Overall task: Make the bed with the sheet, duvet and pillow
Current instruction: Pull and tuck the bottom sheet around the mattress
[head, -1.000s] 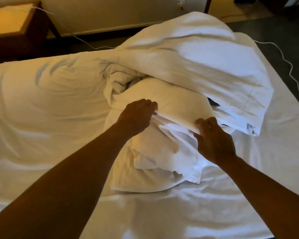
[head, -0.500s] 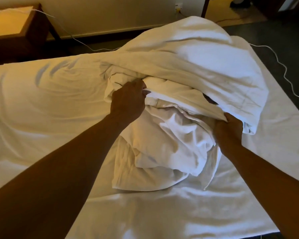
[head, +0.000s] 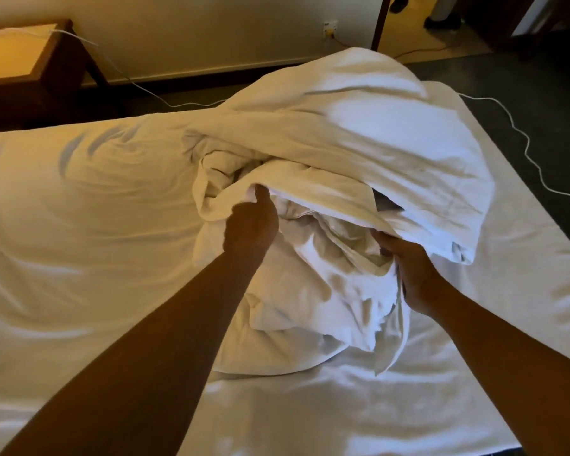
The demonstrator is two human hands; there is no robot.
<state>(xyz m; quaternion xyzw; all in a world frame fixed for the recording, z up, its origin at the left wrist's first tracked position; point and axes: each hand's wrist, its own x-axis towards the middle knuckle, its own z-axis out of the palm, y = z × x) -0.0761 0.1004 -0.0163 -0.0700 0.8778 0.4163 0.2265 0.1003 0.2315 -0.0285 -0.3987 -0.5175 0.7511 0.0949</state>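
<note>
Both hands in the bunched duvet [head: 359,133], mid-bed.
Left hand [head: 250,230] pinches a fold; right hand [head: 408,274] grips under an edge. Sheet [head: 79,241] lies spread on the bed. Risk, likely: mismatched layers get pulled, twisting the duvet and rucking the sheet.

No readable text, no labels, no brand marks, no numbers, white bedding plain, wall socket [head: 329,28] at upper centre too small to read

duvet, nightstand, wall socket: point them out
duvet [head: 359,133]: head view, on its bunched top fold
nightstand [head: 17,51]: head view, on its top surface
wall socket [head: 329,28]: head view, on its faceplate
</note>
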